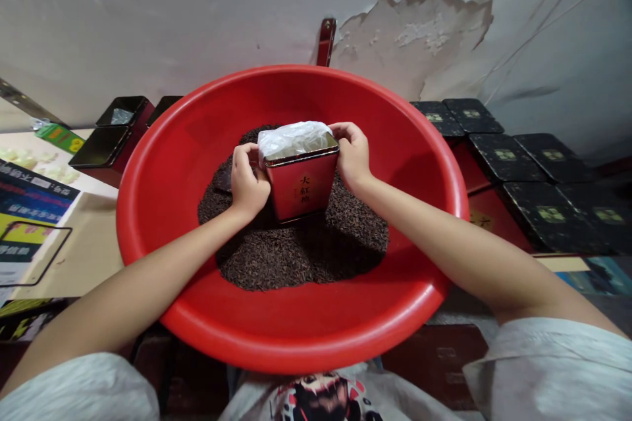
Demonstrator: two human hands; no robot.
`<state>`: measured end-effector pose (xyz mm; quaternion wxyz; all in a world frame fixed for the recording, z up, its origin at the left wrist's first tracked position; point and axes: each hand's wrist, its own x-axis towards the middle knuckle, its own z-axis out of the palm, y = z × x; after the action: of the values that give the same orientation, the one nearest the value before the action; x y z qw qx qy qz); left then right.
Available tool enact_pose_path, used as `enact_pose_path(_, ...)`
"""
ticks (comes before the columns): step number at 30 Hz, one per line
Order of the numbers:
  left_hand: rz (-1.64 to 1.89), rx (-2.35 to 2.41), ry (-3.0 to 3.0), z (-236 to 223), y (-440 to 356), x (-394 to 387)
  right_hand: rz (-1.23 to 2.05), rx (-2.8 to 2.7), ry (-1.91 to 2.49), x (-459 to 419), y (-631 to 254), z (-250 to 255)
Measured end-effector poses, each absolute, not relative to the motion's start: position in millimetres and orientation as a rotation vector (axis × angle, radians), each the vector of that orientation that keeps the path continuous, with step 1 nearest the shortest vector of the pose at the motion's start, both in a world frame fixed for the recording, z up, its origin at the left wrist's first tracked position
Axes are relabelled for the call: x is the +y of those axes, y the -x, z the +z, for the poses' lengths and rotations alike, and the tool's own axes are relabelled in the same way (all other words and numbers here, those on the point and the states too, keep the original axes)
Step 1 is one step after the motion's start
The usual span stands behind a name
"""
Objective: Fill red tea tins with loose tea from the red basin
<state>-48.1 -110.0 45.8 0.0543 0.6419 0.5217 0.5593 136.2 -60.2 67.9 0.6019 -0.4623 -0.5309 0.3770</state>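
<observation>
A red tin (302,187) with gold trim and dark Chinese characters stands, slightly tilted, at the middle of a large red plastic basin (296,322). A crumpled clear plastic bag (295,138) bulges from its open top. My left hand (249,181) is closed at the tin's upper left side, its fingertips by the bag's edge. On the opposite side, my right hand (353,154) has its fingers curled over the upper right corner. Dark loose tea leaves (286,260) lie around the tin. A dark flat piece (224,177) lies on the leaves behind my left hand, partly hidden.
Several black-lidded red tins (506,156) stand in rows at the right. More tins (106,148) stand left of the basin, one with plastic in its open top. A green box (59,137) lies farther left. The wall (197,20) behind has peeling paint.
</observation>
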Motion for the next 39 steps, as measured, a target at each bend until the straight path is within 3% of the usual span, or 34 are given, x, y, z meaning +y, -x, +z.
enact_pose_path(7,1.720,1.407,-1.942,42.2,50.4,-111.4,0.941,-1.212,1.115,-54.1,-139.7,67.5)
enact_pose_path(15,1.686,1.443,-2.017,51.4,53.3,-104.6,0.684,-1.294,0.858,-63.7,-132.4,56.1)
enact_pose_path(24,1.766,1.598,-2.029,60.8,59.2,-100.4,1.169,-1.723,0.899,-54.7,-160.9,94.2)
enact_pose_path(30,1.764,1.687,-2.015,47.3,59.4,-99.5,1.172,-1.874,0.968,-59.2,-164.5,107.3)
enact_pose_path(39,1.565,1.656,-2.376,33.5,63.6,-101.1,0.623,-2.119,0.993,-65.5,-173.1,114.5)
